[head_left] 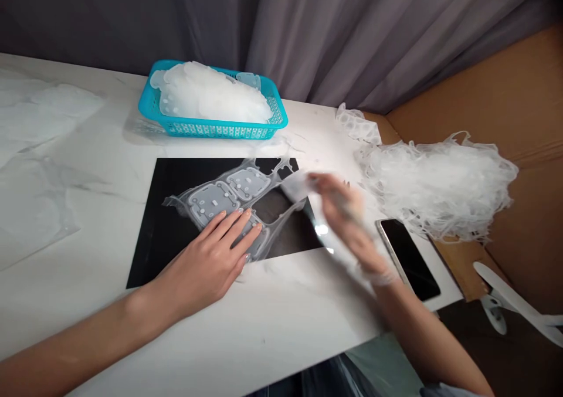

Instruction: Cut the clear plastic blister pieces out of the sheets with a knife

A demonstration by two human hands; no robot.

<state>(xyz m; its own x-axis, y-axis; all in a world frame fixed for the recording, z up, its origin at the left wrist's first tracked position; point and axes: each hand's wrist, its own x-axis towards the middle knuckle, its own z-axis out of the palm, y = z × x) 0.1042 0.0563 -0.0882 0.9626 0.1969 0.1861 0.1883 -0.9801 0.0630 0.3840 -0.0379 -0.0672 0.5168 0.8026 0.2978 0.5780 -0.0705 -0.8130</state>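
A translucent silicone sheet (pixel 229 194) with moulded rounded-square pads lies on a black mat (pixel 167 233) on the white table. My left hand (pixel 211 259) rests flat on the sheet's near part, fingers stretched out together. My right hand (pixel 347 227) is smeared by motion just right of the mat; a pale translucent piece (pixel 295 185) shows at its fingertips, and its grip cannot be made out.
A turquoise basket (pixel 220 128) holding clear moulded pieces stands behind the mat. A heap of white stringy trimmings (pixel 440 186) lies at the right, beside brown cardboard (pixel 505 109). A dark phone (pixel 409 257) lies near my right wrist. Clear film sheets (pixel 30 203) cover the table's left.
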